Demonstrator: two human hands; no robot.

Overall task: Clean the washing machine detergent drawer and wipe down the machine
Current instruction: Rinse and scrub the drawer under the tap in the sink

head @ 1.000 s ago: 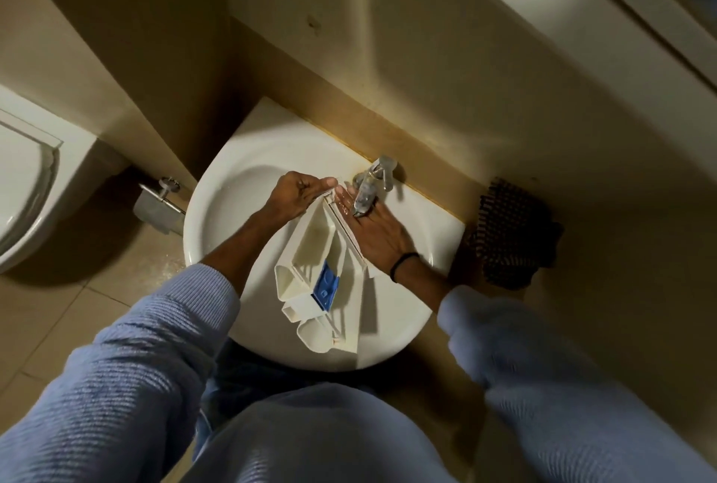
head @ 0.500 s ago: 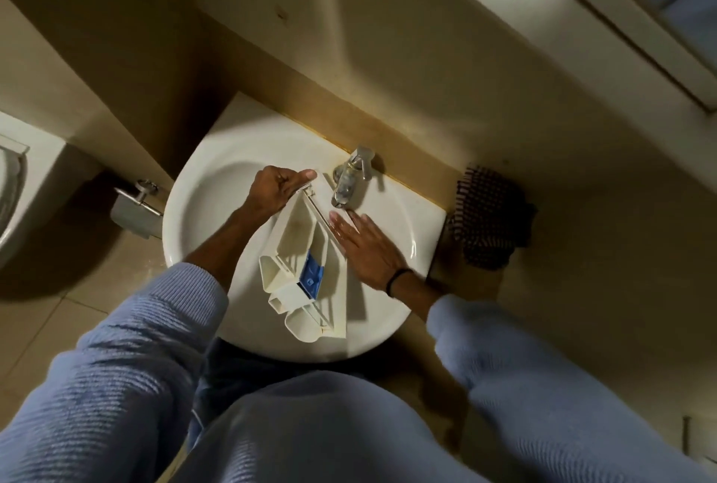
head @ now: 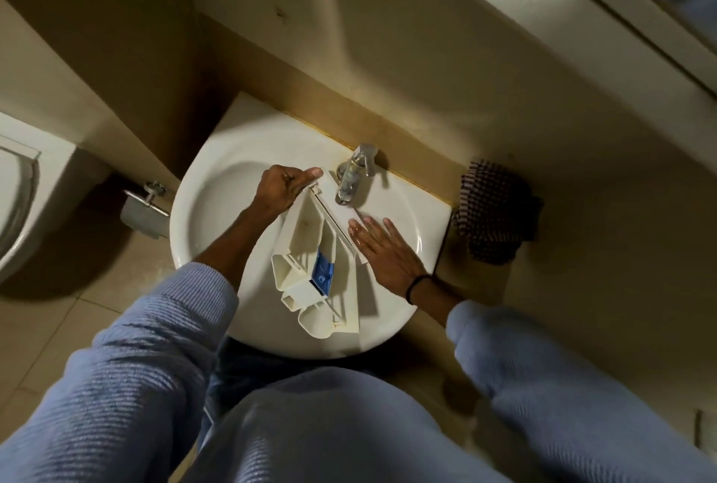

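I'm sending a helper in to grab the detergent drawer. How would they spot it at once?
Find the round white washbasin under the chrome tap. Lying across it is the long cream plastic detergent drawer, gripped at its far end by the left hand. Only it has open compartments and a blue insert.

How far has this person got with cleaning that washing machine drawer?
Done: the detergent drawer is out of the machine and over the sink. In hand: the left hand grips its far end below the tap, while the right hand, open and wet-looking, lies flat along its side. No running water is visible. Left: finishing the drawer, refitting it and wiping the machine, which is out of view.
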